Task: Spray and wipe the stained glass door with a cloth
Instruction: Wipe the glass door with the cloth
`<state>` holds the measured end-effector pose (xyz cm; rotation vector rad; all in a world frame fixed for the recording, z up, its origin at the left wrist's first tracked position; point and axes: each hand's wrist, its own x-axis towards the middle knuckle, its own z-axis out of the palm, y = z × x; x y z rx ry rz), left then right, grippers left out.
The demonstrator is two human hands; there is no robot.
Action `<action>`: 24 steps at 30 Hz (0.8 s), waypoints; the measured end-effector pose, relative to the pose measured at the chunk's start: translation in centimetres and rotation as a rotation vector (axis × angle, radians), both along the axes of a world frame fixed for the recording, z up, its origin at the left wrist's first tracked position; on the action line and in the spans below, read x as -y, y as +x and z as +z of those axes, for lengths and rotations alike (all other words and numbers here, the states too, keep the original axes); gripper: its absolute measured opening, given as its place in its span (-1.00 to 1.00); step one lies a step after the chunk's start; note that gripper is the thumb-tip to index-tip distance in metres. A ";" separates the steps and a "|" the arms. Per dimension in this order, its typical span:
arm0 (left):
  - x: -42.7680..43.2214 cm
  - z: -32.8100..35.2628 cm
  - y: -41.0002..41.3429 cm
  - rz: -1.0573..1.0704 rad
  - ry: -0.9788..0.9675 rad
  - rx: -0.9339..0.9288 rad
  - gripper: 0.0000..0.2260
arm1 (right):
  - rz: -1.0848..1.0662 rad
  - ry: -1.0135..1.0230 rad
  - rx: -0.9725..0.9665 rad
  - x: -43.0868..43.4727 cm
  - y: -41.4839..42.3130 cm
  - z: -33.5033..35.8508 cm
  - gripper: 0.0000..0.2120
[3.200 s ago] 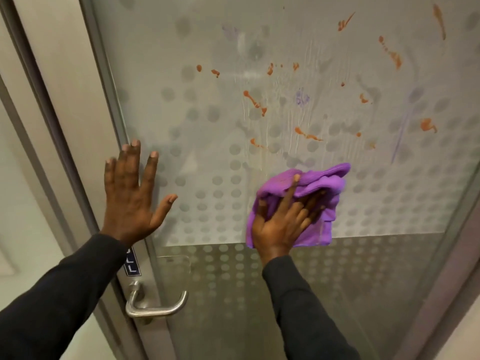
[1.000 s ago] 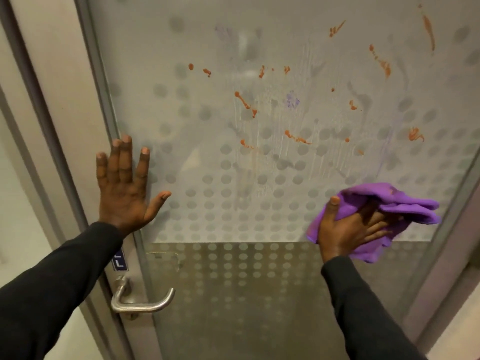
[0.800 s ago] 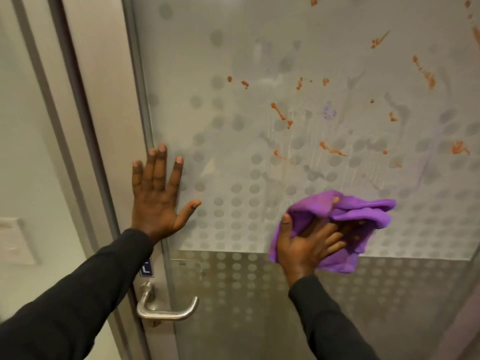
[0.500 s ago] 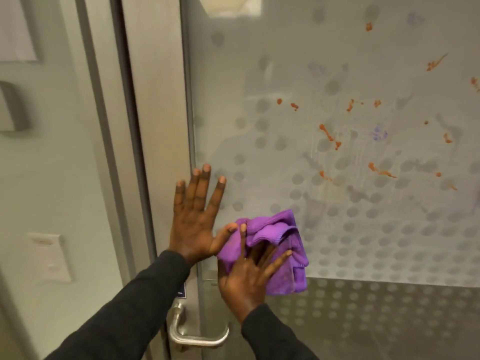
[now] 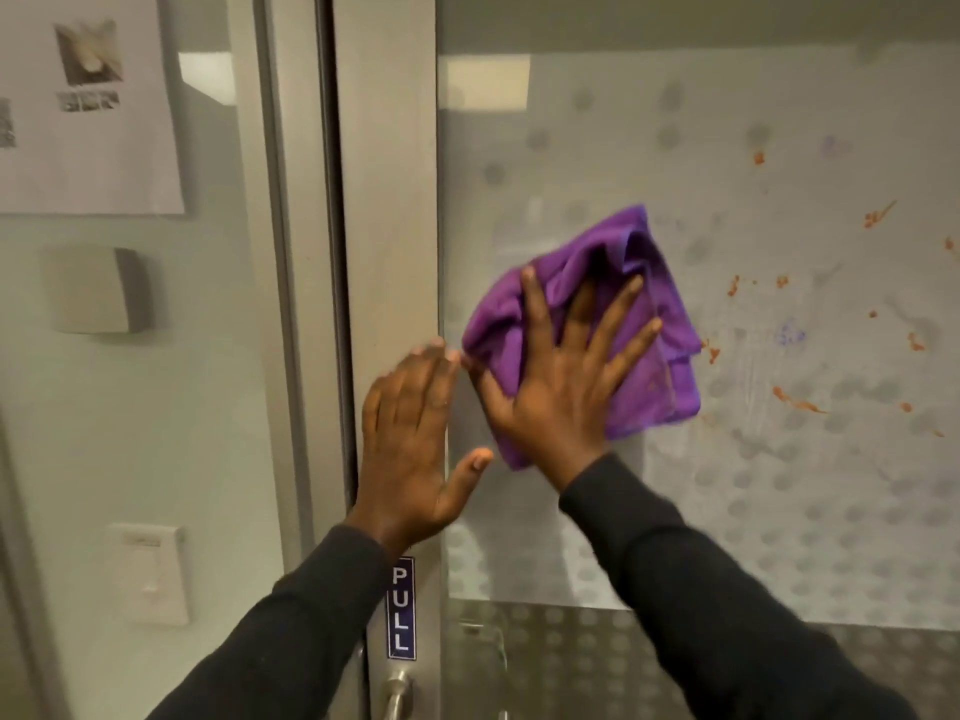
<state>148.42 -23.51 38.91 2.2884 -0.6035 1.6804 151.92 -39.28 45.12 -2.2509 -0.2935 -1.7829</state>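
The frosted glass door [image 5: 779,511] with grey dots fills the right of the view. Orange stains [image 5: 797,402] and faint purple smudges dot its right half. My right hand [image 5: 566,376] lies flat with fingers spread on a crumpled purple cloth [image 5: 654,324], pressing it against the glass close to the door's left edge. My left hand [image 5: 415,439] rests flat and empty on the metal door stile [image 5: 387,200], fingers together, thumb out, just left of the cloth. No spray bottle is in view.
A blue PULL sticker [image 5: 401,608] sits on the stile above the metal door handle [image 5: 397,693] at the bottom edge. Left of the frame, the wall carries a paper notice [image 5: 88,101], a small box [image 5: 96,288] and a light switch [image 5: 150,571].
My right hand swept the cloth leftward from the door's right side, then up along the left edge. The view has shifted left. My left hand stays pressed on the stile.
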 end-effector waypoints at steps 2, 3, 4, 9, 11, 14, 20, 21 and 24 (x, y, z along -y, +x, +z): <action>-0.7 1.9 0.3 0.039 -0.024 0.012 -0.22 | -0.012 0.023 0.027 -0.1 -0.1 3.9 -0.02; -1.1 2.7 0.5 0.062 -0.038 0.010 -0.21 | -0.013 0.029 0.033 -0.2 0.0 5.6 -0.01; -1.4 3.2 0.8 0.083 -0.052 0.010 -0.20 | -0.016 0.024 0.034 -0.3 0.0 6.8 -0.01; -2.0 3.5 2.6 0.093 -0.073 0.039 -0.15 | -0.037 -0.134 0.068 -0.7 0.9 5.3 -0.29; -1.8 3.2 3.2 0.089 -0.076 0.049 -0.12 | -0.001 -0.188 0.089 -1.1 1.3 2.3 -0.34; -1.8 3.0 3.5 0.040 -0.079 0.072 -0.08 | 0.064 -0.267 0.078 -2.1 1.5 -3.2 -0.35; -2.2 2.9 3.3 0.065 0.091 0.067 0.14 | 0.054 -0.414 -0.028 -2.7 1.4 -14.0 -0.36; -2.2 2.9 3.2 0.080 0.123 0.064 0.16 | 0.040 -0.423 -0.036 -2.5 1.4 -15.0 -0.36; -2.1 2.8 3.0 0.137 0.159 0.040 0.18 | 0.043 -0.474 -0.038 -1.4 1.2 -17.6 -0.34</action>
